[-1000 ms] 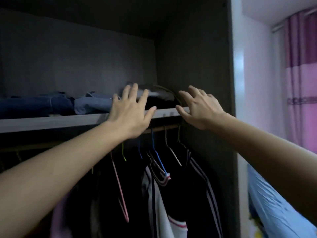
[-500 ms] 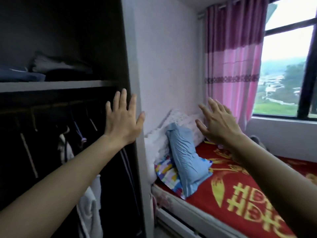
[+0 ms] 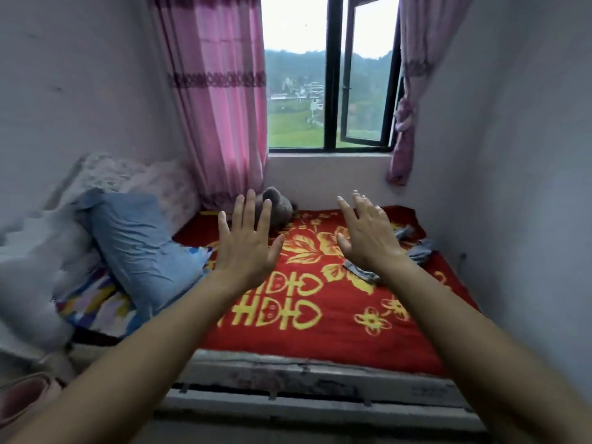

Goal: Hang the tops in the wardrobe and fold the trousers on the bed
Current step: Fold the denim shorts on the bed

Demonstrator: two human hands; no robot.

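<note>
Over the bed [image 3: 320, 373] with its red-and-gold blanket [image 3: 336, 328], the left hand [image 3: 245, 248] and right hand [image 3: 365, 238] hover, fingers spread and empty, while crumpled denim trousers [image 3: 421, 251] lie partly behind the right wrist.

Trousers [image 3: 413, 248] on bed [image 3: 320, 322], right.

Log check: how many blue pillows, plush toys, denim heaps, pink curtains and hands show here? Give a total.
Blue pillow: 1
Plush toy: 1
Denim heap: 1, partly hidden behind a hand
Pink curtains: 2, one hanging, one tied back
Hands: 2, left hand and right hand, both empty
Total: 7
</note>
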